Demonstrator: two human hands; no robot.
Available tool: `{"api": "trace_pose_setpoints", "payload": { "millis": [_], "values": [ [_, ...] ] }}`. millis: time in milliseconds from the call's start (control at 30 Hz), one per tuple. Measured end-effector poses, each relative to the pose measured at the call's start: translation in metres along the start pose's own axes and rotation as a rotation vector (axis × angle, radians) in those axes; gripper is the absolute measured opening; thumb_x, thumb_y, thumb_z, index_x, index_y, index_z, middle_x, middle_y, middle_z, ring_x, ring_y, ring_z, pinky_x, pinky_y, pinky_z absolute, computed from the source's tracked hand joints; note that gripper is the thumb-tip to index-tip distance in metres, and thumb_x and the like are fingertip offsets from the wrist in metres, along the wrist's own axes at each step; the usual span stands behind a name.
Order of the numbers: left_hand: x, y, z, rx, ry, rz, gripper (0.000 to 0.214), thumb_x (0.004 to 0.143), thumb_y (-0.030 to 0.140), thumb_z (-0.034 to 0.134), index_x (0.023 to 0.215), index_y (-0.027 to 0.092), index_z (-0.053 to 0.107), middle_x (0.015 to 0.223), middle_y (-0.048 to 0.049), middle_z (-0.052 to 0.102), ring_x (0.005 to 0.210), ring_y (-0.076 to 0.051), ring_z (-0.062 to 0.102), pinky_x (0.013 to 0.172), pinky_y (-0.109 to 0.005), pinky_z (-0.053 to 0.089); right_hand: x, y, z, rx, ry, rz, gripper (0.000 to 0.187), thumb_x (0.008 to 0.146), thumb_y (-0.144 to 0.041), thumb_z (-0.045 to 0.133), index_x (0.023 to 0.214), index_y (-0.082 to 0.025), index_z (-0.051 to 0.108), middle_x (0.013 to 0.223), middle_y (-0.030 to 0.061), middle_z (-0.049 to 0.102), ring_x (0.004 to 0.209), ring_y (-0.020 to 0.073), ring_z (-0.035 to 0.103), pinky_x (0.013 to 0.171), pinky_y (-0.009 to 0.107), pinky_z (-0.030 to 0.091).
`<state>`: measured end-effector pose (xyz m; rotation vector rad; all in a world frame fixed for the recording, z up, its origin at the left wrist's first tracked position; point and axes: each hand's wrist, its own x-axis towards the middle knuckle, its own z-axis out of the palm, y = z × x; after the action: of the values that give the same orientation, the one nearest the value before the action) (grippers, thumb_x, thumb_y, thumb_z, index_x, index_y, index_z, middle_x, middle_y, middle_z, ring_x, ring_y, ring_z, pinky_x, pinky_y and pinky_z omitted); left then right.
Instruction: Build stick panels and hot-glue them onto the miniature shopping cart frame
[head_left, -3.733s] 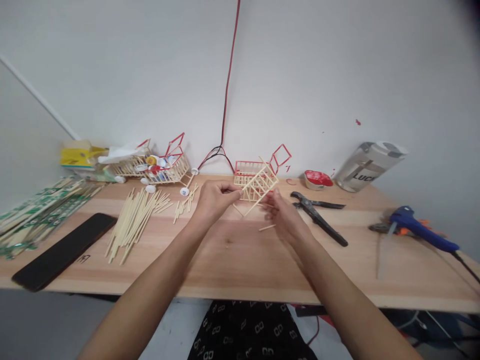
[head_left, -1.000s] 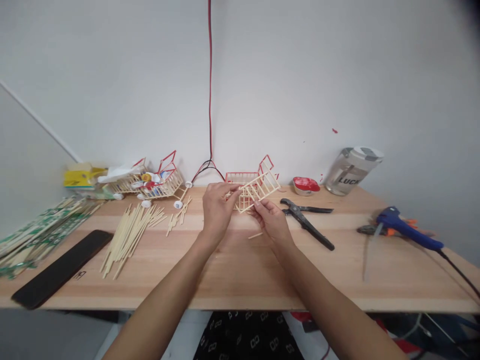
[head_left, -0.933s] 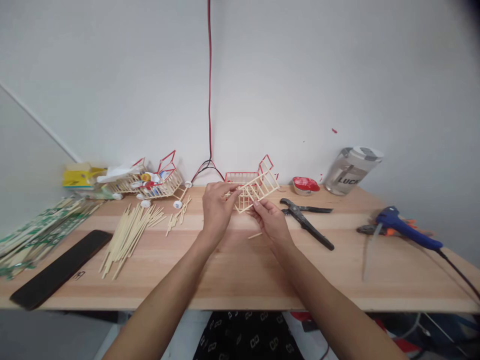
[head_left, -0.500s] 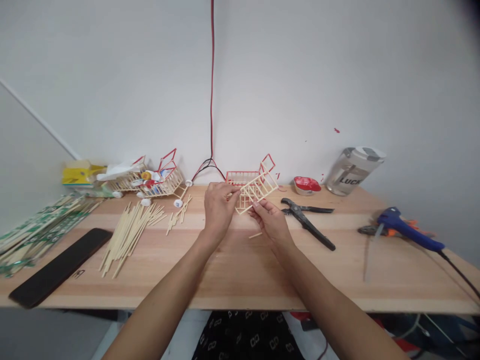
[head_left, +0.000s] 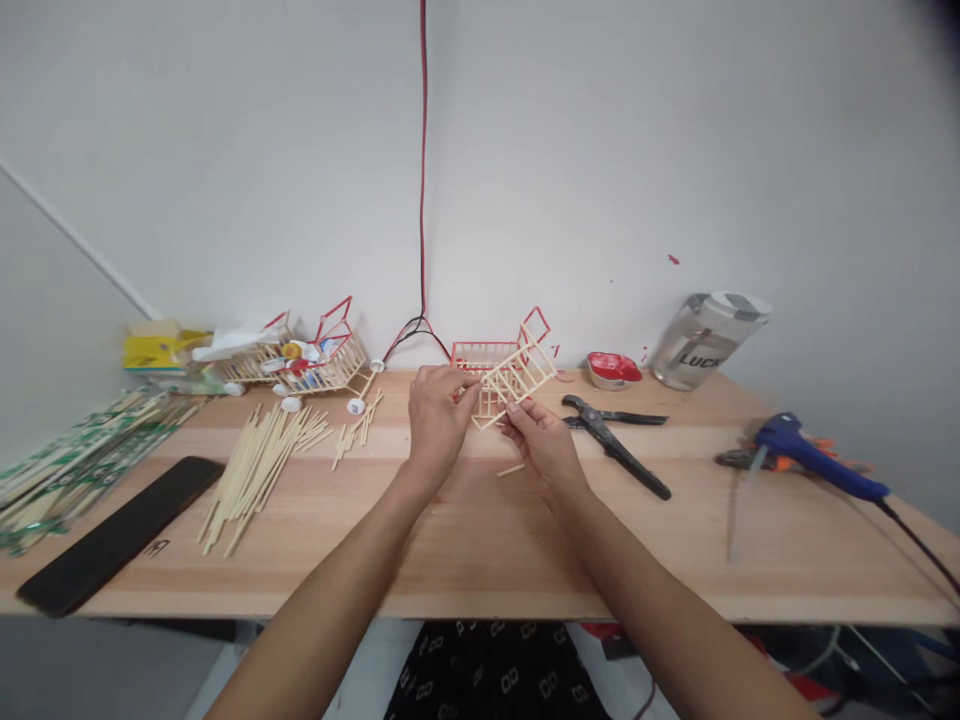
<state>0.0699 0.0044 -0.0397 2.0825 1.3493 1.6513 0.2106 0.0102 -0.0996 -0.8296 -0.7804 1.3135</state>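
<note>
Tilted above the middle of the table is a small frame of pale wooden sticks [head_left: 531, 370], with crossbars like a ladder. My right hand [head_left: 546, 440] pinches its lower edge between thumb and fingers. At its left end, my left hand [head_left: 442, 415] has thumb and forefinger closed on the frame; whether a separate stick is between them I cannot tell. Behind the frame, partly hidden by it and my hands, stands a miniature stick cart [head_left: 480, 350] with a red-painted rim and handle. A short loose stick [head_left: 511, 471] lies on the table below my right hand.
Right of my hands are black-handled cutters [head_left: 615, 445], a dish of red paint [head_left: 613, 370], a clear canister [head_left: 705, 340] and a blue glue gun [head_left: 817, 460]. Leftward lie loose sticks [head_left: 255, 470], finished carts [head_left: 326, 365], a black slab [head_left: 120, 535] and packaged chopsticks [head_left: 82, 460].
Almost nothing differs. Both hands keep their grip on the stick frame in nearly the same place.
</note>
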Motion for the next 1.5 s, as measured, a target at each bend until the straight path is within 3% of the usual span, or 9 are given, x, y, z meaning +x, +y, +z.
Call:
{"api": "trace_pose_setpoints", "payload": {
  "millis": [100,233,400,567,767,933,1200,1500],
  "values": [
    [0.001,0.003,-0.001,-0.073,0.008,-0.057,0.012,0.081,0.027,0.063,0.081,0.024,0.075,0.085,-0.0052,0.073,0.087,-0.023,0.059,0.085,-0.036,0.039,0.001,0.001,-0.001,-0.015,-0.002,-0.009,0.035,0.056,-0.04,0.084,0.072,-0.016,0.065,0.07,-0.0016,0.064,0.065,0.008,0.059,0.065,0.02,0.052],
    [0.001,-0.001,0.001,-0.324,0.044,-0.262,0.022,0.083,0.036,0.062,0.092,0.02,0.074,0.092,-0.0066,0.072,0.086,-0.02,0.061,0.077,-0.029,0.042,0.001,0.0,0.0,0.006,0.014,-0.017,0.035,0.056,-0.04,0.084,0.075,-0.017,0.067,0.075,-0.0011,0.065,0.067,0.0081,0.06,0.068,0.02,0.053],
    [-0.005,-0.016,0.007,-0.711,0.065,-0.517,0.036,0.077,0.049,0.065,0.084,0.015,0.071,0.079,-0.0044,0.068,0.07,-0.013,0.058,0.066,-0.024,0.042,0.003,0.0,0.0,0.018,0.032,-0.037,0.032,0.058,-0.039,0.083,0.072,-0.017,0.064,0.071,-0.0014,0.064,0.065,0.0088,0.06,0.07,0.022,0.054],
    [-0.011,-0.011,0.013,-0.962,-0.037,-0.717,0.035,0.068,0.043,0.076,0.085,0.013,0.069,0.08,-0.0034,0.066,0.068,-0.01,0.058,0.062,-0.021,0.043,0.003,0.001,0.0,0.067,0.051,-0.052,0.032,0.056,-0.037,0.084,0.071,-0.017,0.064,0.073,-0.0015,0.065,0.065,0.0078,0.06,0.07,0.021,0.054],
    [-0.01,-0.003,0.013,-1.036,-0.105,-0.756,0.04,0.064,0.031,0.081,0.097,0.014,0.069,0.093,-0.0078,0.07,0.079,-0.014,0.064,0.069,-0.024,0.046,0.001,0.0,0.001,0.055,0.039,-0.074,0.031,0.06,-0.037,0.083,0.073,-0.017,0.064,0.075,-0.0009,0.066,0.067,0.009,0.06,0.072,0.023,0.054],
    [-0.013,0.003,0.016,-1.043,-0.188,-0.876,0.04,0.061,0.026,0.083,0.096,0.014,0.069,0.098,-0.0093,0.071,0.081,-0.014,0.065,0.067,-0.022,0.046,-0.001,-0.001,0.004,0.098,0.03,-0.083,0.028,0.061,-0.035,0.082,0.073,-0.017,0.064,0.079,-0.0002,0.067,0.068,0.0084,0.061,0.071,0.021,0.053],
    [-0.011,0.015,0.029,-1.051,-0.146,-0.92,0.037,0.058,0.023,0.084,0.091,0.013,0.072,0.082,-0.0063,0.072,0.064,-0.009,0.062,0.056,-0.019,0.042,-0.002,-0.003,0.006,0.147,0.002,-0.095,0.026,0.063,-0.033,0.081,0.071,-0.018,0.062,0.073,-0.0013,0.066,0.068,0.0087,0.061,0.073,0.022,0.052],
    [-0.009,0.011,0.036,-1.052,-0.085,-0.915,0.037,0.056,0.023,0.085,0.088,0.012,0.071,0.074,-0.0049,0.07,0.058,-0.009,0.06,0.051,-0.018,0.041,-0.004,-0.003,0.008,0.131,-0.001,-0.105,0.026,0.063,-0.033,0.081,0.07,-0.017,0.062,0.073,-0.0012,0.065,0.07,0.0099,0.062,0.074,0.024,0.053]
  ]
}}
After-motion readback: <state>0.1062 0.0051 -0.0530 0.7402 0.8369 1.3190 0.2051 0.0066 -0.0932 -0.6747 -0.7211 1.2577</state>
